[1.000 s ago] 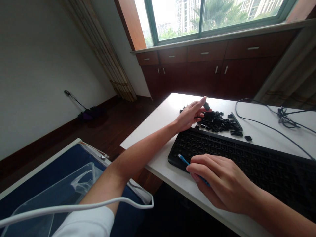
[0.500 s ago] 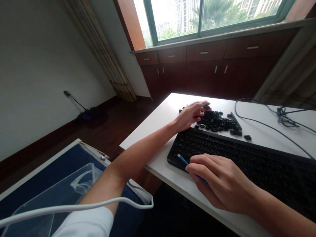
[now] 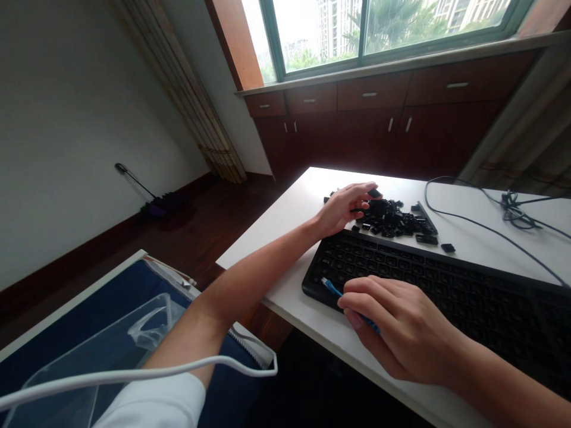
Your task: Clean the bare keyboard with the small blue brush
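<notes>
On white desk (image 3: 285, 220): black keyboard (image 3: 446, 291) along near edge, black cable (image 3: 482, 229) behind it. Keycap pile (image 3: 392, 219) just beyond keyboard's far left corner. Right hand (image 3: 401, 333) clenched round blue tool (image 3: 332, 289), tip on keyboard's left end. Left hand (image 3: 345, 208) at pile's left edge, fingers pinching one black keycap (image 3: 373, 193), resting on pile.

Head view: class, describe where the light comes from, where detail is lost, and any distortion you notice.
Head view: daylight enters through the window, which is overexposed; the black keyboard and the pile of keycaps under the left hand lose detail in darkness; straight lines bow near the frame's edges, wide-lens distortion; the right hand, holding a blue tool, looks oversized.
</notes>
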`<act>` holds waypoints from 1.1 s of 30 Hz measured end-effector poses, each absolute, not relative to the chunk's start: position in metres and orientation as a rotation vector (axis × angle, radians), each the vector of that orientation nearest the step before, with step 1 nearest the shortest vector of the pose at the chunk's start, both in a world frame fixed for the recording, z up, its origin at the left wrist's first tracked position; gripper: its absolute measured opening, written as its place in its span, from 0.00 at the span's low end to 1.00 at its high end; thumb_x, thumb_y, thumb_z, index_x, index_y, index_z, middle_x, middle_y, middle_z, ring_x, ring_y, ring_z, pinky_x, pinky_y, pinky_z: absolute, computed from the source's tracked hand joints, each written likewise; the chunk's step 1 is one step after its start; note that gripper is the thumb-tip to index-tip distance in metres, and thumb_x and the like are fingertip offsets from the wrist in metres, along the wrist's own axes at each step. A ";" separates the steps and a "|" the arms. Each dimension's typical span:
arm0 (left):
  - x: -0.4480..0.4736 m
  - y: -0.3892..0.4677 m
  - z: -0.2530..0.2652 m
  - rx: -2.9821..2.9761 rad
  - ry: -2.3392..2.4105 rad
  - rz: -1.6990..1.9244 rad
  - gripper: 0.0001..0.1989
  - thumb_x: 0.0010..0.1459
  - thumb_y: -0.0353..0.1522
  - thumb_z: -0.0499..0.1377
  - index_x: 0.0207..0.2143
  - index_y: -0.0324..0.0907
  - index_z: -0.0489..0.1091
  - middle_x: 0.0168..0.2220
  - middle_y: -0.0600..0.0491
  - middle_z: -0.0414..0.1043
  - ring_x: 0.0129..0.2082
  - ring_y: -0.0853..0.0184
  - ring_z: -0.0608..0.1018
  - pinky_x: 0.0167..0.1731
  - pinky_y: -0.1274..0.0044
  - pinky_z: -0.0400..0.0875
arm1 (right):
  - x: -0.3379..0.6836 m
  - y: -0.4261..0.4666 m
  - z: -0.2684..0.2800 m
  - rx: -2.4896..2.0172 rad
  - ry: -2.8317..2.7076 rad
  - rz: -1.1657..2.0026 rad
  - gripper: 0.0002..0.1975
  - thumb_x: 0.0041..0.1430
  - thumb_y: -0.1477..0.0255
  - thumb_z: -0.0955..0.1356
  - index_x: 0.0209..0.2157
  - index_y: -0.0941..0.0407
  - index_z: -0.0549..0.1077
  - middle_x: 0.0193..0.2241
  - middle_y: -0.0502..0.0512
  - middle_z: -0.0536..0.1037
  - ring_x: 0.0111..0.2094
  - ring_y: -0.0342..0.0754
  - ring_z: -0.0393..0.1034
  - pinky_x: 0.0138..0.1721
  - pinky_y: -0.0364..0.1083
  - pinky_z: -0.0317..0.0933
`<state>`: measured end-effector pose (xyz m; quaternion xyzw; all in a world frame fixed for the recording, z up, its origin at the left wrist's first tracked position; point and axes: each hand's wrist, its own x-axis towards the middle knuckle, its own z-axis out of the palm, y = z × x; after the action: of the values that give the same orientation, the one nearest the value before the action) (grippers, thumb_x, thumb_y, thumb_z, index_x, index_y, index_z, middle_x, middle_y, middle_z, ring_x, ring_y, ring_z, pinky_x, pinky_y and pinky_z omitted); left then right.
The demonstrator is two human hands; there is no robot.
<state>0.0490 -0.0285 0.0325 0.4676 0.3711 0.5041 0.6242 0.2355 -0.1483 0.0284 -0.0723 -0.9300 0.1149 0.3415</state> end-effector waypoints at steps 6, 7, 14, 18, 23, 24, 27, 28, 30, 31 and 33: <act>0.050 -0.028 0.032 1.050 0.858 1.151 0.21 0.53 0.47 0.65 0.43 0.44 0.73 0.48 0.50 0.76 0.33 0.75 0.72 0.35 0.81 0.62 | 0.235 -0.148 0.029 -0.230 -2.370 0.364 0.04 0.63 0.78 0.65 0.41 0.59 0.67 0.37 0.57 0.76 0.34 0.47 0.70 0.33 0.47 0.65; 0.050 -0.029 0.033 1.051 0.857 1.152 0.21 0.53 0.47 0.65 0.43 0.44 0.73 0.48 0.50 0.76 0.33 0.75 0.72 0.34 0.81 0.62 | 0.235 -0.147 0.029 -0.237 -2.347 0.385 0.05 0.63 0.79 0.65 0.41 0.59 0.67 0.37 0.57 0.76 0.34 0.46 0.70 0.33 0.46 0.65; 0.050 -0.030 0.034 1.063 0.850 1.145 0.20 0.53 0.47 0.65 0.43 0.44 0.73 0.47 0.51 0.76 0.33 0.76 0.72 0.33 0.82 0.62 | 0.233 -0.143 0.030 -0.358 -2.249 0.412 0.12 0.63 0.80 0.65 0.48 0.60 0.69 0.42 0.59 0.77 0.40 0.46 0.74 0.40 0.44 0.69; 0.051 -0.031 0.035 1.059 0.857 1.150 0.20 0.52 0.46 0.66 0.42 0.44 0.74 0.47 0.51 0.76 0.32 0.76 0.72 0.33 0.81 0.61 | 0.233 -0.143 0.030 -0.341 -2.274 0.359 0.12 0.64 0.79 0.67 0.49 0.59 0.71 0.43 0.57 0.78 0.40 0.45 0.75 0.41 0.44 0.70; 0.051 -0.032 0.036 1.061 0.858 1.145 0.20 0.52 0.46 0.66 0.42 0.44 0.74 0.47 0.51 0.76 0.33 0.76 0.72 0.33 0.81 0.61 | 0.235 -0.142 0.030 -0.322 -2.306 0.410 0.11 0.65 0.79 0.67 0.49 0.57 0.73 0.44 0.56 0.79 0.41 0.44 0.75 0.42 0.43 0.71; 0.051 -0.032 0.036 1.062 0.856 1.145 0.20 0.52 0.46 0.66 0.42 0.44 0.74 0.47 0.51 0.77 0.33 0.76 0.72 0.33 0.81 0.61 | 0.235 -0.142 0.030 -0.304 -2.323 0.429 0.12 0.64 0.79 0.67 0.49 0.57 0.73 0.45 0.56 0.79 0.42 0.44 0.75 0.43 0.44 0.71; 0.051 -0.032 0.036 1.066 0.858 1.151 0.20 0.52 0.46 0.66 0.42 0.44 0.74 0.47 0.52 0.77 0.32 0.76 0.72 0.32 0.82 0.61 | 0.237 -0.142 0.029 -0.248 -2.362 0.467 0.13 0.64 0.80 0.67 0.50 0.57 0.73 0.46 0.56 0.79 0.43 0.45 0.74 0.44 0.44 0.71; 0.051 -0.032 0.036 1.070 0.859 1.152 0.19 0.53 0.46 0.65 0.42 0.44 0.74 0.47 0.52 0.76 0.33 0.76 0.72 0.32 0.82 0.62 | 0.237 -0.141 0.029 -0.232 -2.367 0.471 0.13 0.64 0.80 0.67 0.50 0.57 0.73 0.47 0.56 0.79 0.43 0.45 0.75 0.43 0.45 0.71; 0.051 -0.032 0.036 1.079 0.861 1.151 0.19 0.53 0.46 0.65 0.43 0.45 0.73 0.48 0.52 0.76 0.33 0.76 0.72 0.32 0.82 0.62 | 0.237 -0.141 0.028 -0.220 -2.369 0.474 0.13 0.64 0.79 0.67 0.50 0.57 0.73 0.46 0.57 0.79 0.43 0.45 0.75 0.43 0.45 0.72; 0.051 -0.032 0.036 1.082 0.863 1.149 0.19 0.53 0.46 0.65 0.44 0.45 0.73 0.48 0.52 0.76 0.33 0.76 0.72 0.32 0.82 0.62 | 0.237 -0.141 0.028 -0.218 -2.373 0.478 0.13 0.64 0.79 0.67 0.50 0.57 0.72 0.46 0.57 0.79 0.43 0.46 0.75 0.43 0.45 0.72; 0.051 -0.032 0.036 1.087 0.864 1.148 0.20 0.54 0.46 0.65 0.44 0.45 0.73 0.48 0.52 0.76 0.33 0.76 0.72 0.33 0.82 0.62 | 0.237 -0.141 0.028 -0.216 -2.386 0.492 0.14 0.64 0.79 0.66 0.51 0.57 0.72 0.46 0.57 0.79 0.43 0.46 0.75 0.43 0.45 0.72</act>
<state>0.0509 -0.0319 0.0361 0.4728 0.3758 0.4997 0.6209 0.2368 -0.1409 0.0277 -0.0831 -0.9170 0.1893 0.3411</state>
